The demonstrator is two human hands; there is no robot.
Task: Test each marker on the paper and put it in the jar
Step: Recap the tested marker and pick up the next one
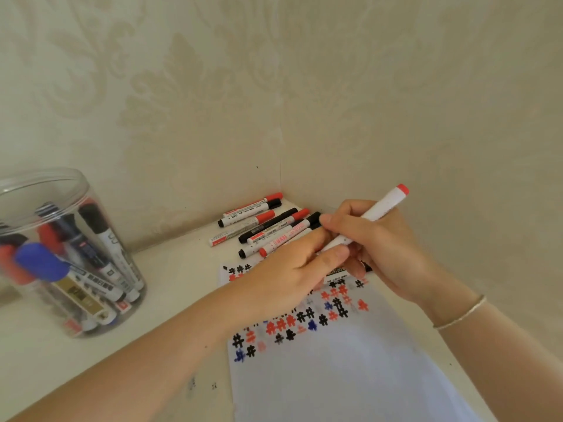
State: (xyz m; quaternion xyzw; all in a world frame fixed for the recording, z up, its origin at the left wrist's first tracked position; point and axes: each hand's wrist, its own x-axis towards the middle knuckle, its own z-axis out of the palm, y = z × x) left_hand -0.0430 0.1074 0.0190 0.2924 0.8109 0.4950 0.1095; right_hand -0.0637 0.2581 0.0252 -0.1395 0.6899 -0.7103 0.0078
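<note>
Both hands share the grip on one white marker (373, 214) with a red end: our right hand (380, 248) curls round its barrel, our left hand (292, 269) pinches its lower end over the paper (335, 370), which carries rows of black, red and blue test marks. Behind, we count about eight loose markers (265, 228) lying on the surface (170, 287). At left, the clear jar (65, 254) holds several markers, uncountable through the blur.
</note>
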